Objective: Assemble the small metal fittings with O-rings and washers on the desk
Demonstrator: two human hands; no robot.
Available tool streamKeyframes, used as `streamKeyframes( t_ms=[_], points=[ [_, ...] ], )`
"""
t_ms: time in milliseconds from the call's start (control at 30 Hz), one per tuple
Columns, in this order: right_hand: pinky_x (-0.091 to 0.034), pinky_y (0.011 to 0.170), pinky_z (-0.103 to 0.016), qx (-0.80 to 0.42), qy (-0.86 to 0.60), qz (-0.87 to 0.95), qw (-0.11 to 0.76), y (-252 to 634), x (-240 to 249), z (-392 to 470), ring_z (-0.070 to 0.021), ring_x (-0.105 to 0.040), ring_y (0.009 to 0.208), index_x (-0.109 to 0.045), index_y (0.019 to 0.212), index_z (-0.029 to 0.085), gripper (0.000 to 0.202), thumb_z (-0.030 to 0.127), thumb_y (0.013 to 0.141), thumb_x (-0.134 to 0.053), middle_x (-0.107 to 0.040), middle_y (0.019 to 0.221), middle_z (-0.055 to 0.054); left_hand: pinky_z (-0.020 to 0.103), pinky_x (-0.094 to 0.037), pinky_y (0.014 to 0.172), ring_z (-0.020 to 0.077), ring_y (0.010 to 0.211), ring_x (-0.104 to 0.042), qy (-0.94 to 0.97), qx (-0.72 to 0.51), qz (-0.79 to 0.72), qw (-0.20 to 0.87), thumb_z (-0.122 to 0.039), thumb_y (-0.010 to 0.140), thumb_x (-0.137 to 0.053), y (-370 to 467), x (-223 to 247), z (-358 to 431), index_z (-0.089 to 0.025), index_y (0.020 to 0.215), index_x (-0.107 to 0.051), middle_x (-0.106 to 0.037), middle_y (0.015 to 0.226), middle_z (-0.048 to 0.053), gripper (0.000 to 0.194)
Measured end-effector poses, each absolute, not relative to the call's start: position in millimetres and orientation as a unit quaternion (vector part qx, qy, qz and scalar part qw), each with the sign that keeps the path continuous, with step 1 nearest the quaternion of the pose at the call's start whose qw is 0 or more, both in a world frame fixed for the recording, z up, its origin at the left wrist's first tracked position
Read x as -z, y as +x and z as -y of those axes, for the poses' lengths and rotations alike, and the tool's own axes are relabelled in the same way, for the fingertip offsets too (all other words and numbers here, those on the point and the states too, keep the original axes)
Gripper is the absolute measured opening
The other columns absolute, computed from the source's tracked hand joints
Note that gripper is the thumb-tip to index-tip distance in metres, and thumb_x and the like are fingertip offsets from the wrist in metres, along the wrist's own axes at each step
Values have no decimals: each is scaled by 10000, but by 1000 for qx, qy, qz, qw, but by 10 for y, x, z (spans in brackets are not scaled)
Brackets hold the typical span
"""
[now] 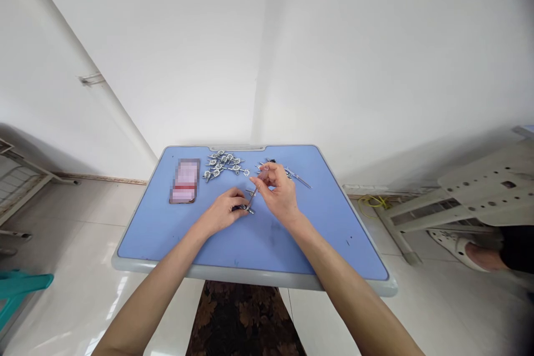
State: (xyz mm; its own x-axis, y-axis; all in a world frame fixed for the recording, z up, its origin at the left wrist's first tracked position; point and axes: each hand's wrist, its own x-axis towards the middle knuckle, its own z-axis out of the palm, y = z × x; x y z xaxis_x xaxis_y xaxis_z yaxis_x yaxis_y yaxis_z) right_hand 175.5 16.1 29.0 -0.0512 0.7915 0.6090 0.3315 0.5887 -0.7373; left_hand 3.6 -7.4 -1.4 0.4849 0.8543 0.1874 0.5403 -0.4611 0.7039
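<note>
On the blue table, my left hand [227, 211] pinches a small silvery metal fitting [249, 209], holding it down near the tabletop. My right hand [277, 192] is just to the right and slightly higher, its fingers closed on a thin metal rod [252, 194]. The rod slants down to the fitting; whether it goes into it is too small to tell. Beyond my left hand lies a loose pile of similar metal fittings [221, 163]. More small metal parts [270, 162] lie behind my right hand, partly hidden by it.
A phone [184, 181] with a blurred screen lies at the table's [167, 245] left. Long thin metal pieces [301, 179] rest right of my hand. A white wall [208, 55] stands behind the table. A person's foot in a white clog [453, 247] shows at right, a green stool [25, 283] at left.
</note>
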Motion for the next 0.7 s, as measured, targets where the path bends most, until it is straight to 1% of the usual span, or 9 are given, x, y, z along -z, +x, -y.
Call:
streamKeyframes(
  t_ms=[400,533,700],
  points=[
    [-521,577,-265,-219,-393,705,548,1755,-269,-146,-116,-559,555,-492,1009,229,221,285,834,-615,-561,637,55,299,-494,826,171,880,-600,809,-277,-427,295,-160,816,-627,35,14,78,-185,941,-712,-607,1015,58,153],
    [-517,574,-262,-213,-388,717,538,1755,-274,-135,-118,-557,571,-491,1025,235,214,277,847,-602,-563,656,46,310,-493,817,175,865,-600,808,-282,-425,296,-165,821,-619,37,20,82,-180,937,-702,-602,1018,65,143],
    [-520,598,-264,-234,-372,735,516,1766,-303,-131,-120,-558,597,-516,1075,228,205,264,878,-561,-568,692,25,305,-486,805,174,864,-594,802,-282,-429,305,-143,809,-614,42,2,84,-171,936,-669,-602,1039,64,141]
  ],
)
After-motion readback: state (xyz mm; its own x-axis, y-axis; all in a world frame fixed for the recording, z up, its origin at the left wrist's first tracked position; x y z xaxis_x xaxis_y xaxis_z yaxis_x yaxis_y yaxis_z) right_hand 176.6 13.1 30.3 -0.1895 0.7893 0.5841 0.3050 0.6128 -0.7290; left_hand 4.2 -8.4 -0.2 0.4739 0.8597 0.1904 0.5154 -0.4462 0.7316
